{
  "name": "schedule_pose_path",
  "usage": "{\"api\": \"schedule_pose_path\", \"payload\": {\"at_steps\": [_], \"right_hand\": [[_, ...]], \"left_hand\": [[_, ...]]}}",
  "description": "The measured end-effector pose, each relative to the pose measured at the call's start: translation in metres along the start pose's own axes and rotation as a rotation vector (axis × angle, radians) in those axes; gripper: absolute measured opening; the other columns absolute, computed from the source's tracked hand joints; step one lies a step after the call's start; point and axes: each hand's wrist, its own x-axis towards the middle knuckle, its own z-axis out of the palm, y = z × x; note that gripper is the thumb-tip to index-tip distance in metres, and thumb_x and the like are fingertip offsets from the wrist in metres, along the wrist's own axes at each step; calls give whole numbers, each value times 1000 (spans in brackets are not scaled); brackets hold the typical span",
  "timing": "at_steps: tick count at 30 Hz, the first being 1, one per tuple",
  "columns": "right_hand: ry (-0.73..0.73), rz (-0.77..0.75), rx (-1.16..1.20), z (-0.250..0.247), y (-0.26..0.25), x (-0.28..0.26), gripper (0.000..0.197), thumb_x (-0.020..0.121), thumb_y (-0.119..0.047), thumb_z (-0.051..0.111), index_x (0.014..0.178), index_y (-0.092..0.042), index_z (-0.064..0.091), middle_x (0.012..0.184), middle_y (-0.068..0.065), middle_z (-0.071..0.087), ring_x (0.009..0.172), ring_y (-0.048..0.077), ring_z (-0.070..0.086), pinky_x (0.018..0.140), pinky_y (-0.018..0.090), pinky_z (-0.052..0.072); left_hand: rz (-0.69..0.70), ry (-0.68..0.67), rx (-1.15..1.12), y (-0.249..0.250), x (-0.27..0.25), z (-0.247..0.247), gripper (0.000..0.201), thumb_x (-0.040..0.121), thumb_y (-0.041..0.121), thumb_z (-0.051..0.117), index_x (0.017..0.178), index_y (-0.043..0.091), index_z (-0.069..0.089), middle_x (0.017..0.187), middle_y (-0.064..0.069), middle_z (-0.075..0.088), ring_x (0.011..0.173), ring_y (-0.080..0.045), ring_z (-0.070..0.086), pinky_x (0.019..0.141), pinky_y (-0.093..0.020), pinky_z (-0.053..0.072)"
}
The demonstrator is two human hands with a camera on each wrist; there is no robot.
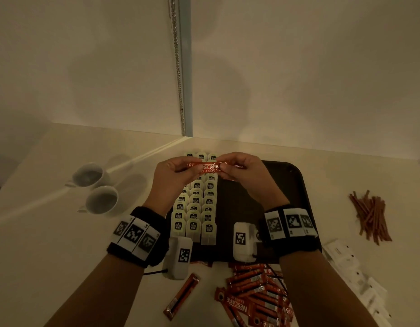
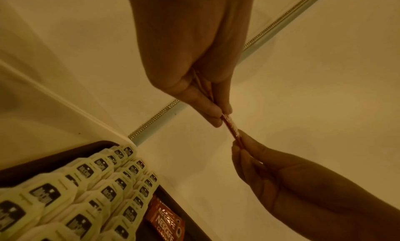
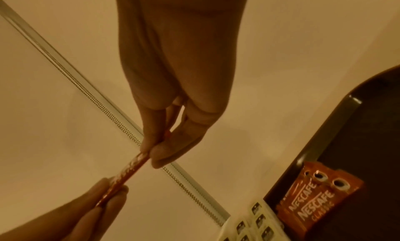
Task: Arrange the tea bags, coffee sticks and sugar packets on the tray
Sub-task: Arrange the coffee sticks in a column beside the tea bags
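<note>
A red Nescafe coffee stick is held level above the black tray, my left hand pinching its left end and my right hand its right end. The wrist views show the coffee stick edge-on between thumb and fingers. Rows of white tea bags fill the tray's left part. A few coffee sticks lie flat on the tray beside the tea bags. A heap of loose coffee sticks lies on the table in front of the tray.
Two white cups stand left of the tray. One coffee stick lies alone by my left forearm. Thin brown sticks are piled to the right, with white packets at the right front. Walls meet in a corner behind.
</note>
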Motion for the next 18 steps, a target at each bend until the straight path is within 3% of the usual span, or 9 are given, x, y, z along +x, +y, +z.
{"api": "schedule_pose_path", "payload": {"at_steps": [3,6,9,12,15,18], "right_hand": [[-24,-15,-154,-12,2,5,18,88,-6,60,97,-18,69,101,10,68,87,14,64,76,19,54],[17,23,-125,-34,15,12,20,89,-7,58,94,-24,68,103,4,67,98,20,63,86,30,54],[166,94,-130,-61,43,21,16,89,-6,58,91,-20,65,108,8,64,104,24,62,86,35,54],[236,218,-400,-82,81,27,14,88,-7,60,93,-19,64,108,4,63,99,17,61,84,29,52],[192,283,-589,-92,111,30,15,85,-11,63,98,-19,64,105,-2,63,101,12,57,97,37,47],[184,320,-606,-90,121,33,15,85,-13,65,99,-18,63,106,-3,60,102,11,54,98,34,44]], "left_hand": [[-17,-8,54,-2,1,3,19,79,5,72,95,16,72,91,-3,75,89,-15,70,80,-26,54],[-54,-17,159,-4,-1,-6,30,80,15,73,110,18,67,103,-3,72,100,-13,67,85,-30,53],[-99,-54,247,-6,-11,-29,24,88,21,65,112,21,64,107,-2,70,94,-15,69,83,-29,54],[-151,-92,333,-14,-29,-59,15,93,12,56,105,16,65,96,-1,72,83,-13,69,72,-21,54],[-228,-64,414,-28,-51,-92,17,94,7,53,102,16,66,91,2,73,80,-19,69,77,-32,53],[-285,18,392,-40,-75,-117,18,94,5,53,102,13,67,90,-2,73,81,-26,68,77,-35,51]]}}
